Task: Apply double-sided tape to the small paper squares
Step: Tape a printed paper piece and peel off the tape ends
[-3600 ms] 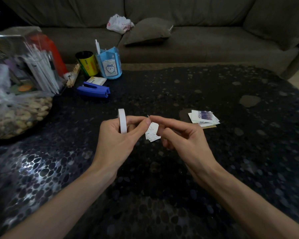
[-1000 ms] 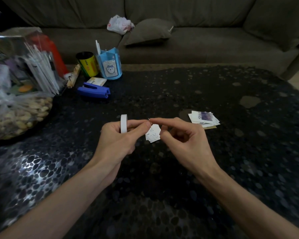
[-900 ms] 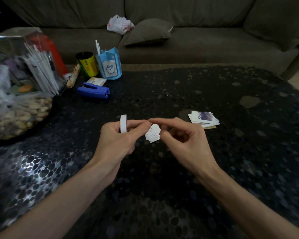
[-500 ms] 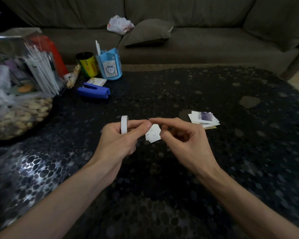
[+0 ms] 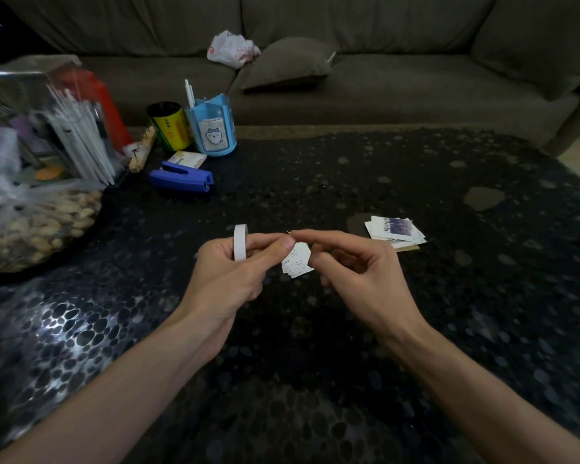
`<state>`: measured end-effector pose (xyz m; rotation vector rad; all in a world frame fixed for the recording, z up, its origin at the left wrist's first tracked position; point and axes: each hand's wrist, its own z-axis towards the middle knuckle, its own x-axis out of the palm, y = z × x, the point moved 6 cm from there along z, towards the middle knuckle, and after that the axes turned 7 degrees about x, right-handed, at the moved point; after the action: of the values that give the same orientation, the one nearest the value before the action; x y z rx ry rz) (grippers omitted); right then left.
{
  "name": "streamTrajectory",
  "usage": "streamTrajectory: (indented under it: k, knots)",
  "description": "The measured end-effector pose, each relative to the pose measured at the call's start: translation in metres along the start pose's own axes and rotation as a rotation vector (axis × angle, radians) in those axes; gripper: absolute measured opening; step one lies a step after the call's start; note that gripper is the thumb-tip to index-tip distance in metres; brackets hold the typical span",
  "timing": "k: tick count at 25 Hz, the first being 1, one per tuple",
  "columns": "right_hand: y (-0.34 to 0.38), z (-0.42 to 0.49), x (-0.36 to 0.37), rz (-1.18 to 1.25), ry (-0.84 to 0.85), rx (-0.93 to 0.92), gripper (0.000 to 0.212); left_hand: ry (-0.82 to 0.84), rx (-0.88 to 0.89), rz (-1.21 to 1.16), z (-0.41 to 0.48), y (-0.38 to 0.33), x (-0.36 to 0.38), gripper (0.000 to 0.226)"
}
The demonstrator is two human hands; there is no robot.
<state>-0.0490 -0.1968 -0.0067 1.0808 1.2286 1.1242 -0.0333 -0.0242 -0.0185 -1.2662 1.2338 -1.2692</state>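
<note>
Head view. Left hand [image 5: 228,272]: fingers curled round the tape roll [image 5: 240,241], which stands on edge, its upper arc showing above the knuckles; thumb stretched toward the right hand [image 5: 355,272]. Right hand: fingers curled, thumb against the right edge of the small paper squares [image 5: 297,262], pinching them; index fingertip meets the left thumb tip just above them. The squares are held above the desk [image 5: 482,296], between both hands. A stack of paper squares [image 5: 394,229] lies on the desk near the right hand. A blue stapler [image 5: 181,177] lies far left.
</note>
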Motion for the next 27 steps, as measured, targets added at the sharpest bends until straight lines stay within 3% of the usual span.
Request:
streamTrajectory:
  k: [15,27]
  knots:
    - [-0.005,-0.002,0.003,0.202,0.091,0.206,0.035,-0.006,0.076,0.077,-0.004,-0.01,0.004,0.012]
    - [-0.006,-0.001,0.004,0.205,0.084,0.22,0.034,-0.032,0.052,0.07,-0.006,-0.013,0.004,0.013]
